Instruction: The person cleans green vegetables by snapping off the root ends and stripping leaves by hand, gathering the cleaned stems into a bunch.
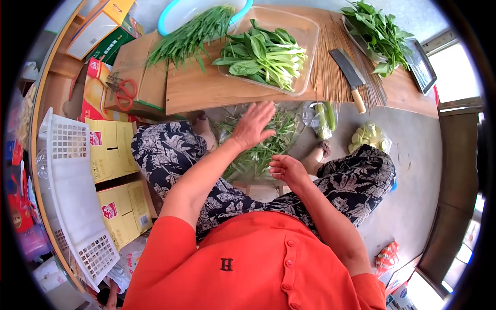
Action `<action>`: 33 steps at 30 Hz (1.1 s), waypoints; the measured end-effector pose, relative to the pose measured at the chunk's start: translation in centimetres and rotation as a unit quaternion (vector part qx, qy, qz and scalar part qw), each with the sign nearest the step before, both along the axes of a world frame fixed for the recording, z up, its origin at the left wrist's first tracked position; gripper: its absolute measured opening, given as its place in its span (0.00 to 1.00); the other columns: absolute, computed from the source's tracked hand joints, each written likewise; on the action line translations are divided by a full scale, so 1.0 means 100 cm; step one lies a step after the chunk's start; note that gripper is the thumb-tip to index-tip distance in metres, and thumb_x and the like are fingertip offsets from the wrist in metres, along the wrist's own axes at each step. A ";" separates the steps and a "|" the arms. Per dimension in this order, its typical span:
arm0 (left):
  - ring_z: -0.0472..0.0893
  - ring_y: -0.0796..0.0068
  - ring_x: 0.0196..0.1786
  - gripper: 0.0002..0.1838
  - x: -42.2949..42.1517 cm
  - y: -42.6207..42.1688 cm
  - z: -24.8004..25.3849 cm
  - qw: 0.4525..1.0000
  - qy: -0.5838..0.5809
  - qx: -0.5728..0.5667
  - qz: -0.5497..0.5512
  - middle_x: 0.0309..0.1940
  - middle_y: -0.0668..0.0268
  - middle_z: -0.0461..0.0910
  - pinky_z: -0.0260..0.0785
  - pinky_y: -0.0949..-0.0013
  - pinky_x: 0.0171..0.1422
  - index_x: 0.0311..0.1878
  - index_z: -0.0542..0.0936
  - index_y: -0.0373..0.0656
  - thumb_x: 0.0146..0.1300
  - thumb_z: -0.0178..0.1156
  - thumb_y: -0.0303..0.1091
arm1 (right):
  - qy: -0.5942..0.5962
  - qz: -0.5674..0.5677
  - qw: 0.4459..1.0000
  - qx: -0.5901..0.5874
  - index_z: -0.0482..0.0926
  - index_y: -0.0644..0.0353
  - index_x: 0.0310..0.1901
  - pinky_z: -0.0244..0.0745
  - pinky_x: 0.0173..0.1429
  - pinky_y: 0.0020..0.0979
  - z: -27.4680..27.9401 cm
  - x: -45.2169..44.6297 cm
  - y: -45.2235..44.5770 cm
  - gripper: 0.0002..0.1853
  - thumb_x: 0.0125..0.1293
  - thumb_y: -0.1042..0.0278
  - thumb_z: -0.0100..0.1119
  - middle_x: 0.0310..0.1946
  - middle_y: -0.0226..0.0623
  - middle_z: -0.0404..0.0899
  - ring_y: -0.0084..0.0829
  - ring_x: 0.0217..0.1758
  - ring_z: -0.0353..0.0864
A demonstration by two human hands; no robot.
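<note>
My left hand [253,126] is stretched out, palm down, just in front of the wooden board's near edge, over loose green trimmings [263,150] on the floor, and holds nothing. Lower and to the right, my right hand [289,171] has its fingers curled; whether anything small lies in them cannot be made out. Beyond my hands, leafy greens with pale stems [266,54] lie in a clear plastic tray [311,41]. To their left, long thin green stalks [194,36] lean over a blue-rimmed basin [163,15].
On the wooden board [196,95] lie thin sticks [324,67], a cleaver [347,67] and more leaves [380,36]. Red scissors [124,94] rest on a carton [144,67]. A white basket [72,191] stands left. Bagged vegetables [369,138] sit on the floor at right.
</note>
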State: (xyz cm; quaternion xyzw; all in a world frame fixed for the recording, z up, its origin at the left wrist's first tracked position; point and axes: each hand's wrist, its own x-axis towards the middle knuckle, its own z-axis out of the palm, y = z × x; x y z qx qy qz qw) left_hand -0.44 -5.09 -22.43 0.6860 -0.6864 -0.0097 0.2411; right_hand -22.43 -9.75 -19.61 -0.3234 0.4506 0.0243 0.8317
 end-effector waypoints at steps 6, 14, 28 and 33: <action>0.63 0.56 0.67 0.29 0.002 -0.020 0.010 1.000 0.002 -0.004 -0.008 0.63 0.55 0.67 0.55 0.54 0.70 0.59 0.72 0.38 0.62 0.55 0.51 | -0.003 0.011 1.000 0.004 0.73 0.63 0.52 0.75 0.44 0.30 -0.004 -0.004 -0.002 0.16 0.69 0.63 0.45 0.41 0.37 0.79 0.29 0.39 0.80; 0.79 0.58 0.45 0.11 -0.088 0.009 0.060 0.977 0.178 -0.115 -0.011 0.43 0.57 0.79 0.73 0.63 0.53 0.44 0.78 0.35 0.58 0.54 0.25 | -0.156 -0.232 0.952 0.128 0.73 0.62 0.49 0.73 0.55 0.39 -0.013 0.026 -0.026 0.21 0.74 0.54 0.35 0.43 0.42 0.78 0.35 0.48 0.77; 0.79 0.54 0.42 0.14 -0.083 0.087 0.083 0.933 0.333 0.115 0.069 0.38 0.54 0.79 0.71 0.61 0.47 0.47 0.79 0.37 0.61 0.56 0.33 | 0.013 -0.206 0.978 0.027 0.50 0.71 0.65 0.64 0.66 0.52 -0.022 0.148 -0.091 0.24 0.71 0.70 0.35 0.68 0.55 0.52 0.51 0.63 0.68; 0.78 0.52 0.44 0.15 -0.086 0.101 0.056 0.942 0.270 0.178 0.096 0.40 0.53 0.79 0.70 0.59 0.47 0.47 0.79 0.39 0.62 0.55 0.37 | -0.151 0.019 0.979 0.133 0.55 0.68 0.65 0.68 0.62 0.49 -0.021 0.202 -0.029 0.24 0.71 0.67 0.41 0.58 0.52 0.69 0.49 0.58 0.74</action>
